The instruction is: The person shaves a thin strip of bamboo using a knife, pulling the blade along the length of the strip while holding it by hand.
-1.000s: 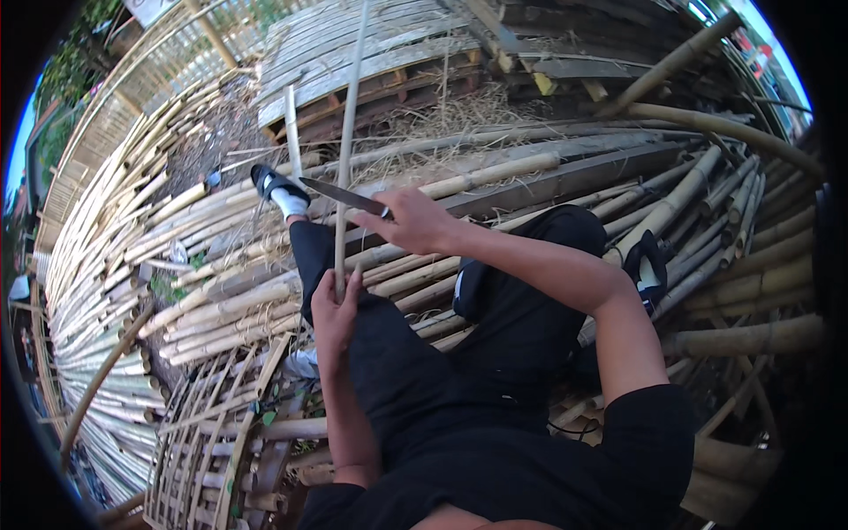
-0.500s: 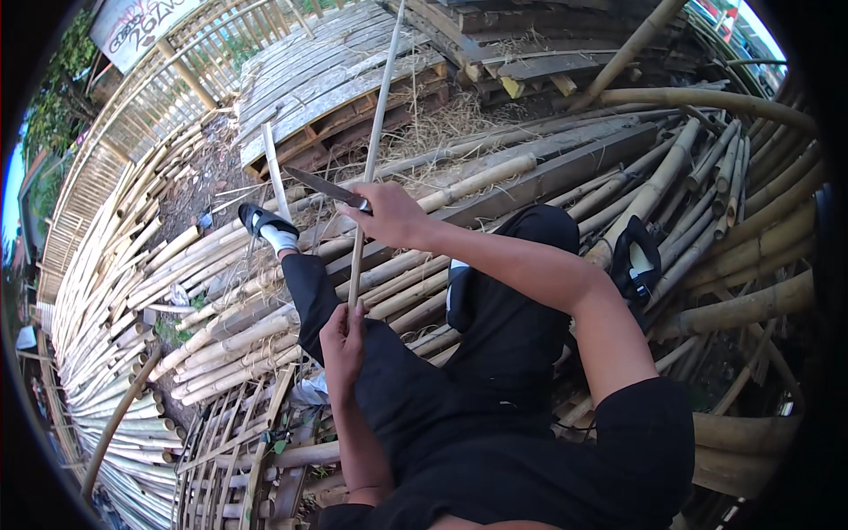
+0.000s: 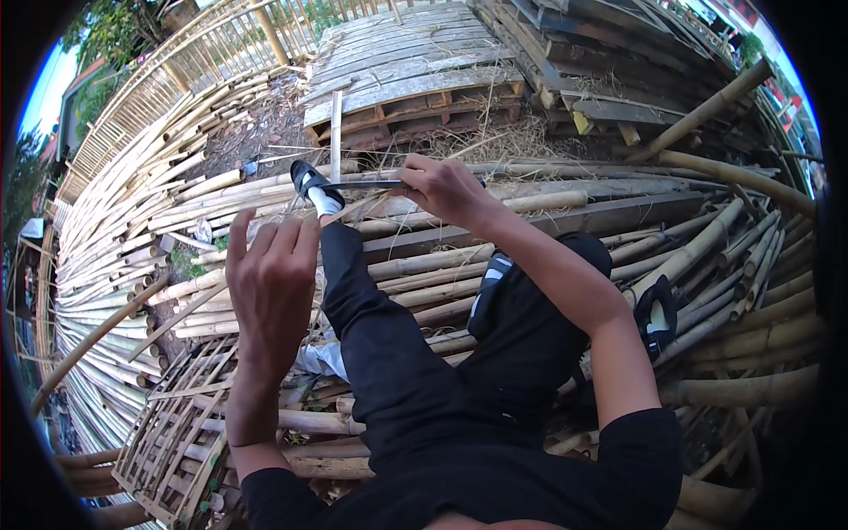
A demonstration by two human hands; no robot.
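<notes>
Outdoor bamboo yard: knife (image 3: 358, 185) close to a long strip (image 3: 358, 208)

Bamboo poles (image 3: 552, 200) lie over much of the ground round you, w/ a slatted wooden pallet (image 3: 397, 75) up front & a bamboo fence (image 3: 272, 37) beyond.

Progress, my read: work's under way, since you've got the knife out by the strip, but no clear cut or finished section shows at this res. Done vs. left: can't tell.

Hands: your R hand (image 3: 446, 187) is wrapped round the knife handle, blade pointing L. Your L hand (image 3: 274, 278) is up, back toward the cam, fingers partly curled, thumb hidden; can't tell if it's pinching anything.

Strip: looks like 1 pc., running on a slant from lower L, behind your L hand, then under your R hand & out past it, upper R. It nears the blade by your R fist; touching or not, can't tell.

Containers: none I can make out, so no contents to report. Lattice bamboo frame (image 3: 190, 389), lower L, is prob. just a flat panel.
</notes>
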